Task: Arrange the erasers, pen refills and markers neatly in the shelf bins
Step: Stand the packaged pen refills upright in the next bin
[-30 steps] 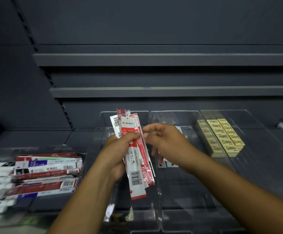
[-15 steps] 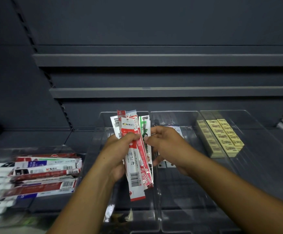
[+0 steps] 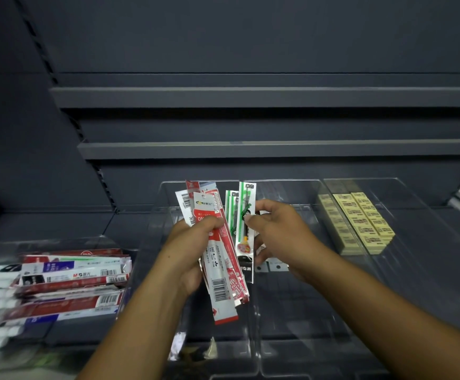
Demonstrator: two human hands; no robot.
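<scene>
Side bin: a clear side bin [image 3: 58,238] sits well left of the left fingers. It holds stocked refill packs [image 3: 72,278] in red, white and blue, lying flat in a loose stack.

Left hand: the left hand [image 3: 193,248] is raised above a clear middle bin [image 3: 165,193]. Its fingers curl behind a fan of packs and its thumb presses across the front.

Red fan: the red-and-white refill packs [image 3: 217,270] stand nearly upright in that grip. Their tops rise above the fingers, and the barcode ends hang below the palm, clear of the bin floor.

Between the thumbs: a second green pack [image 3: 231,212] stands at the fan's right edge. Which hand holds it cannot be told.

Green pack: a green-and-white refill pack [image 3: 246,212] stands upright, just right of the left thumb.

Right hand: the right hand [image 3: 278,234] pinches that pack at mid-length between thumb and forefinger. The other fingers curl behind.

White tabs: two white tabs [image 3: 271,266] with punched holes lie on the bin floor just below the right fingers.

Erasers: yellow erasers [image 3: 360,220] sit in tidy rows in the right bin [image 3: 426,215], well right of the right fingers.

Backdrop: dark shelf rails [image 3: 250,150] run above and beyond the fingertips.
</scene>
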